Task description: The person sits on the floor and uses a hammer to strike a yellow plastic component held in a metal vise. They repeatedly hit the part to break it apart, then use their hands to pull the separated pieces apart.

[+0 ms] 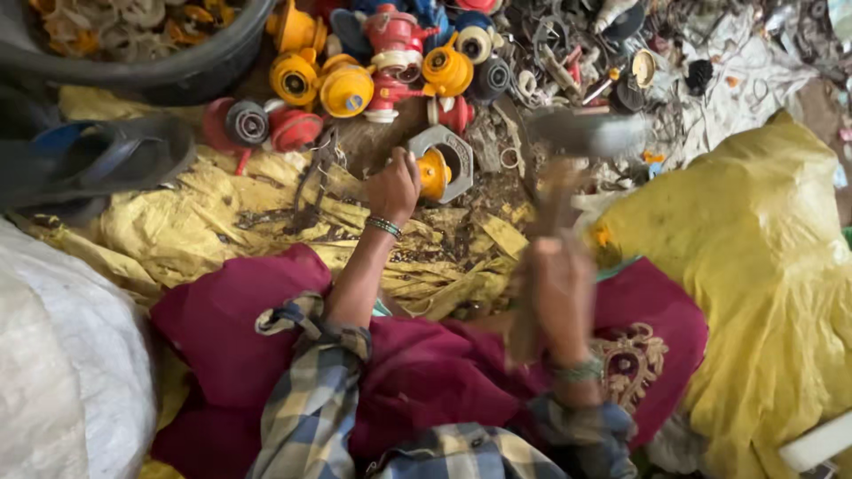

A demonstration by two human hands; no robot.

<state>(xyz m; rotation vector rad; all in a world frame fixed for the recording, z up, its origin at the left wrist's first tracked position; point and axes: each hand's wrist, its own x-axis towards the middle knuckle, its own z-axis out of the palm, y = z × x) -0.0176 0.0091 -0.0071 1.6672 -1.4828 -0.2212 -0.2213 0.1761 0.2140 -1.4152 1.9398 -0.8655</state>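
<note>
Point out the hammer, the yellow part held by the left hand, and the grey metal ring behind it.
hammer (581, 133), head view, on its blurred grey head.
yellow part (432, 173), head view, on its rounded yellow body.
grey metal ring (464, 153), head view, on the ring's right side.

Scrap parts (390, 62) crowding ahead, no gap

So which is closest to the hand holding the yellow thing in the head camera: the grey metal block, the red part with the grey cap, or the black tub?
From the left hand:
1. Grey metal block, just to its right, around the yellow piece that the hand steadies.
2. Red part with the grey cap, up and to the left.
3. Black tub, farthest, in the top left corner.
</note>
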